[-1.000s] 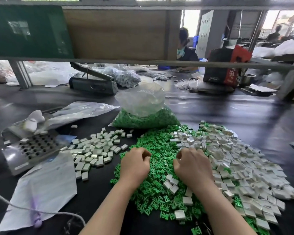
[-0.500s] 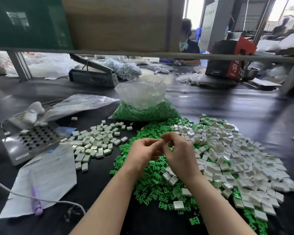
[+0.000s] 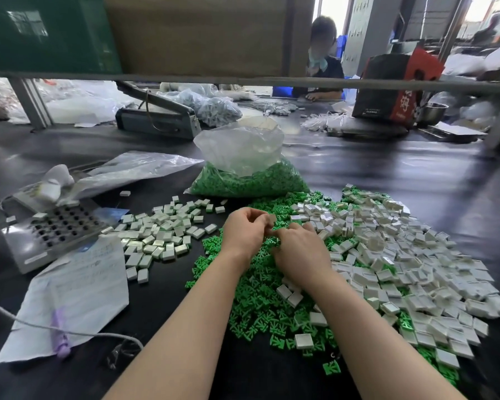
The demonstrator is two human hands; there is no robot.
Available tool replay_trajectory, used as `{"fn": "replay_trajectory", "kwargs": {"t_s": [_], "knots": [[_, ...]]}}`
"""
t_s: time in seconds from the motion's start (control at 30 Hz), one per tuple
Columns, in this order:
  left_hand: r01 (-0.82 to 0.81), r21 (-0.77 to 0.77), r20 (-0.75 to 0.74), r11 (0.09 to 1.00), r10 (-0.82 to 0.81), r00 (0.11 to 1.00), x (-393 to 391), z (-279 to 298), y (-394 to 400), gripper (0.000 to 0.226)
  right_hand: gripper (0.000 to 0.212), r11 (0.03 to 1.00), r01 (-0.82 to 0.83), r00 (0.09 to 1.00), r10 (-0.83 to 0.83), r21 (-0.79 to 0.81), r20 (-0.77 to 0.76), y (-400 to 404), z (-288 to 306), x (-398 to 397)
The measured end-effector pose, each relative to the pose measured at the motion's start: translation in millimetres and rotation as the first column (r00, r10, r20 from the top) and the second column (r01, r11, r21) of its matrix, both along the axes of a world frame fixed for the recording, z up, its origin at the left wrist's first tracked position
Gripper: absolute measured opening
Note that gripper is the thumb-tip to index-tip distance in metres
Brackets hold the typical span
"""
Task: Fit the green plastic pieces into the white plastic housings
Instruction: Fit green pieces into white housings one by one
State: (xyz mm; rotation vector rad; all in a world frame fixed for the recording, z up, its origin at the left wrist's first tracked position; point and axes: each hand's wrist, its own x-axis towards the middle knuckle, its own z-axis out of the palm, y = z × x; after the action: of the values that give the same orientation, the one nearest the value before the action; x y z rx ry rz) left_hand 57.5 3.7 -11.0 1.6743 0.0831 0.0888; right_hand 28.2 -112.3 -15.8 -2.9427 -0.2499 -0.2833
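Note:
A heap of loose green plastic pieces lies on the black table in front of me. A wide spread of white plastic housings covers the table to its right. My left hand is raised just above the green heap and pinches one small white housing at its fingertips. My right hand sits close beside it, back to the camera, fingers curled under. What those fingers hold is hidden. A separate cluster of white blocks with green edges lies to the left.
A clear bag of green pieces stands behind the heaps. A metal block with a grid of holes, a written paper sheet and a grey cable lie at the left. A sealing machine and another person are at the far side.
Both hands lifted off the heaps and came together. The left now shows a white housing at its fingertips, and the right has dropped slightly lower beside it.

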Motion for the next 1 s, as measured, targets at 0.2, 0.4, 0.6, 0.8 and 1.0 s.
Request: {"fn": "replay_trajectory", "kwargs": {"t_s": [0.2, 0.4, 0.6, 0.8, 1.0], "knots": [[0.050, -0.274, 0.019, 0.960, -0.047, 0.999, 8, -6, -4, 0.005, 0.028, 0.997, -0.009, 1.000, 0.011, -0.074, 0.016, 0, 5, 9], [0.144, -0.359, 0.109, 0.922, -0.112, 0.988, 17, -7, 0, 0.010, 0.021, 1.000, -0.007, 0.998, 0.009, -0.030, 0.063, 0, 2, 14], [0.215, -0.435, 0.140, 0.874, -0.170, 0.975, 21, -13, 2, 0.009, 0.020, 1.000, 0.017, 0.999, -0.017, 0.005, 0.037, -3, -4, 22], [0.215, -0.492, 0.140, 0.843, -0.167, 0.976, 21, -12, 4, 0.015, 0.021, 0.989, 0.033, 0.999, -0.039, 0.147, 0.038, -6, -5, 24], [0.210, -0.481, 0.137, 0.851, -0.164, 0.977, 15, -10, -1, 0.015, 0.020, 0.905, 0.019, 0.997, -0.048, 0.424, 0.060, -11, 2, 21]]}}
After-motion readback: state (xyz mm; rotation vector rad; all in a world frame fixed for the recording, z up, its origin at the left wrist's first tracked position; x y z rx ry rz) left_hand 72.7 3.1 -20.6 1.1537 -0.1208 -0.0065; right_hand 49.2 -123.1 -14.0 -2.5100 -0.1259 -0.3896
